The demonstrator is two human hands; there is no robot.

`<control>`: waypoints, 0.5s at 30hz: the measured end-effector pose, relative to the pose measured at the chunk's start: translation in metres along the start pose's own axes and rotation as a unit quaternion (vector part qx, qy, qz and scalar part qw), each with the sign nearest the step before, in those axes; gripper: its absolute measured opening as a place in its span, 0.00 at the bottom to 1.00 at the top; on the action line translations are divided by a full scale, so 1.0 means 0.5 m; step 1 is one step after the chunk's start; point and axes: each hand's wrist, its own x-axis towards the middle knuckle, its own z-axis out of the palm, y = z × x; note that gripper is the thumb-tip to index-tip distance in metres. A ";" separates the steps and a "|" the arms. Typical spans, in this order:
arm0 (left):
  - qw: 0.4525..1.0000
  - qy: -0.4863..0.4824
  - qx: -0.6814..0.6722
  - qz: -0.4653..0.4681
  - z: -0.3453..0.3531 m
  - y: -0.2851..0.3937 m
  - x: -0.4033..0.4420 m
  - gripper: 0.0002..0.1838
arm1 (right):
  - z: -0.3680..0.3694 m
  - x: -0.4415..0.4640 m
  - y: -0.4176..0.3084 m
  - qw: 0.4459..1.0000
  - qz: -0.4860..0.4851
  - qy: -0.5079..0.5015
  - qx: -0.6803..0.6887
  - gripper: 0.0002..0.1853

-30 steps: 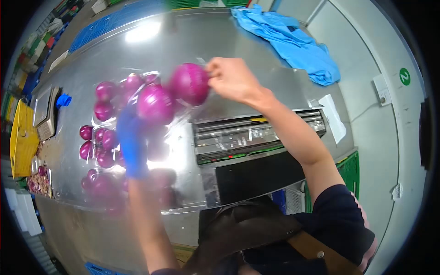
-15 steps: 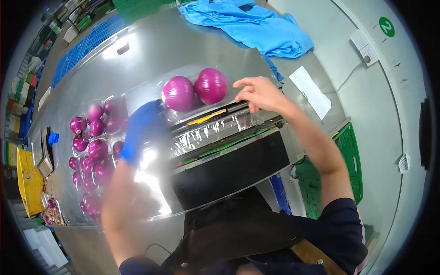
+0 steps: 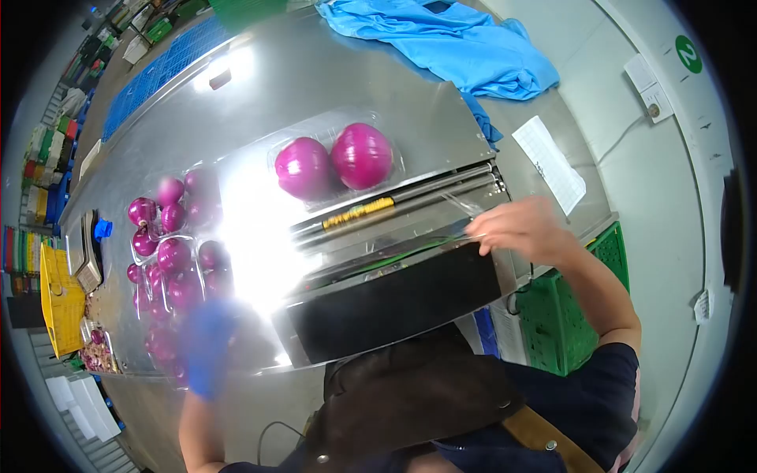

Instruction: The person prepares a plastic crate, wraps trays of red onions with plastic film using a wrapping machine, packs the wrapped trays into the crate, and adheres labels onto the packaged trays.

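My right hand [image 3: 524,230], bare, is at the right end of the film wrapping machine [image 3: 402,311], its fingers pinched on the edge of clear plastic film [image 3: 461,205]. Smeared by motion, my left hand [image 3: 206,347] in a blue glove is low at the left, beside the packed onions, and its fingers cannot be made out. Two large purple onions, a left one [image 3: 303,169] and a right one [image 3: 361,156], sit side by side in a clear tray just behind the machine's rollers. A yellow label [image 3: 359,213] shows along the roller bar.
Several clear packs of smaller purple onions [image 3: 173,255] stand on the steel table [image 3: 260,102] at left. A scale [image 3: 89,252] and a yellow crate [image 3: 61,299] lie beyond. Blue cloth [image 3: 465,51], a paper sheet [image 3: 550,164] and a green crate [image 3: 560,323] are at right.
My left hand has swung from beside the large onions down and left toward my body. My right hand has moved down and right from near the onions to the film edge.
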 end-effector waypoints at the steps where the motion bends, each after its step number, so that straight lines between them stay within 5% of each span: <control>1: 0.996 0.062 0.044 0.049 -0.018 0.019 0.016 0.09 | -0.017 0.016 -0.010 0.994 -0.092 0.066 -0.010 0.08; 2: 0.983 0.128 0.092 0.092 -0.036 0.037 0.031 0.10 | -0.041 0.045 -0.027 0.982 -0.107 0.153 -0.038 0.08; 5: 0.944 0.253 -0.184 0.108 -0.028 0.121 0.207 0.15 | -0.049 0.220 -0.040 0.912 -0.165 0.369 0.067 0.10; 6: 0.927 0.274 -0.235 0.106 0.005 0.120 0.278 0.18 | -0.039 0.280 -0.017 0.923 -0.157 0.349 -0.029 0.14; 9: 0.973 0.096 0.058 0.202 0.108 -0.024 0.425 0.33 | 0.039 0.396 0.179 0.896 -0.178 0.255 -0.316 0.25; 11: 0.991 -0.051 0.055 0.110 0.181 -0.126 0.421 0.25 | 0.064 0.367 0.197 0.982 -0.043 0.053 -0.177 0.26; 12: 0.993 0.017 0.040 0.110 0.186 -0.104 0.396 0.18 | 0.071 0.354 0.192 0.991 0.030 -0.016 -0.126 0.27; 13: 0.945 0.025 0.192 0.265 0.169 -0.102 0.395 0.14 | 0.068 0.347 0.160 0.990 0.093 -0.031 -0.106 0.27; 14: 0.995 -0.065 -0.001 0.070 0.159 -0.091 0.376 0.18 | 0.067 0.334 0.126 0.983 0.158 -0.048 -0.084 0.27; 15: 0.961 -0.147 -0.192 -0.132 0.135 -0.037 0.350 0.22 | 0.066 0.314 0.088 0.982 0.181 -0.047 -0.033 0.27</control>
